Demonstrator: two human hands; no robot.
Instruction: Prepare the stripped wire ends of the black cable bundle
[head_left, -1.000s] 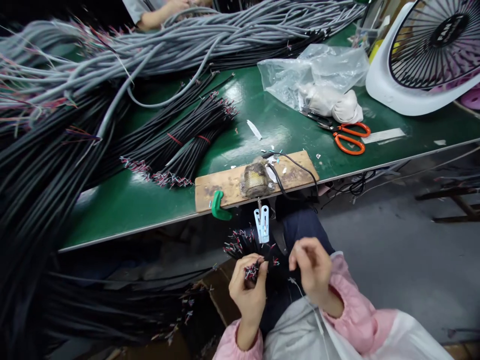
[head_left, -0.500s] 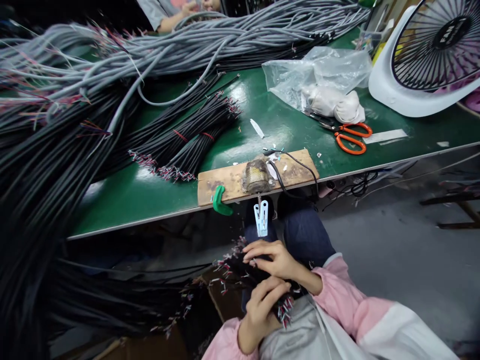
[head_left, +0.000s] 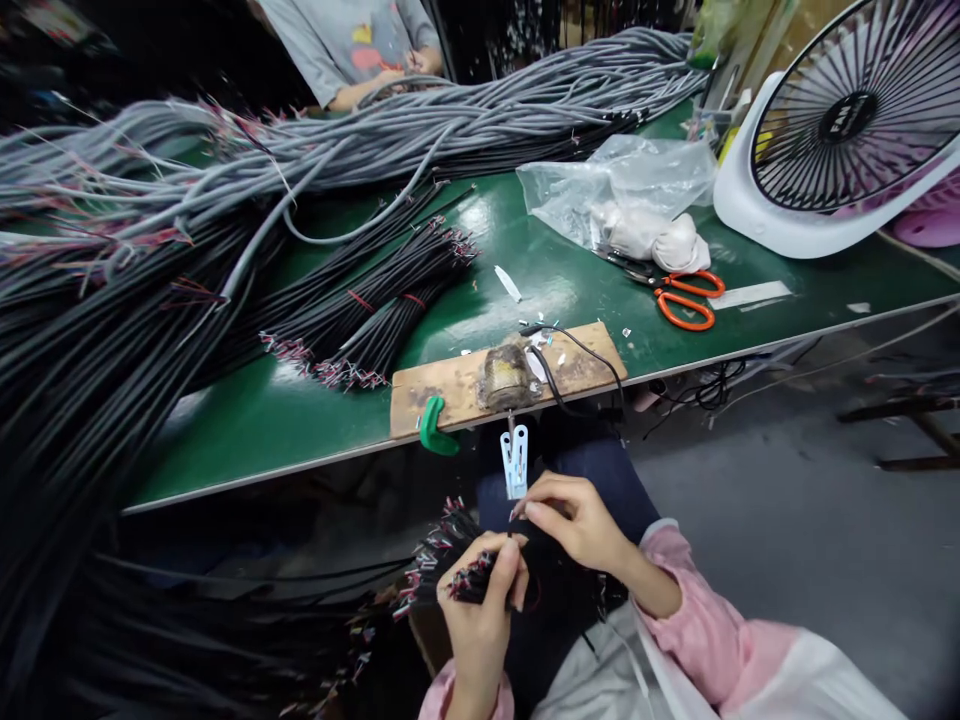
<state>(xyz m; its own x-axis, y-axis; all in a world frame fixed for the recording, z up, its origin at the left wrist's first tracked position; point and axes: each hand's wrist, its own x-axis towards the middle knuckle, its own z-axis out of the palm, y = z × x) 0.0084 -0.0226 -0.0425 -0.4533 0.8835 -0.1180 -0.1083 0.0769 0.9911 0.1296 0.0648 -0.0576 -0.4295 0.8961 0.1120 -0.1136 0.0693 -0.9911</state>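
Observation:
Over the lap, my left hand [head_left: 480, 600] is closed round several black cables [head_left: 471, 578] whose red and white wire ends stick out between the fingers. Its thumb and forefinger steady one cable standing upright. At that cable's tip, my right hand [head_left: 576, 515] pinches the thin wire ends [head_left: 514, 514] between thumb and forefinger. Just above the fingertips, a light blue clothespin [head_left: 514, 462] hangs on the shaft of a small motor [head_left: 504, 378], apart from the hands. More cable ends [head_left: 435, 550] fan out to the left of my left hand.
The motor sits on a wooden board [head_left: 427, 390], with a green clamp [head_left: 436, 428] at the table edge. Orange-handled scissors [head_left: 686, 300], a plastic bag [head_left: 570, 190] and a white fan [head_left: 750, 215] lie rightward. Grey cables [head_left: 480, 110] cross the back, before another person [head_left: 360, 50].
My left hand has moved up and left and turned, now gripping the bundle with its ends upward. My right hand has shifted slightly right and pinches one cable's wires. The view has tilted up.

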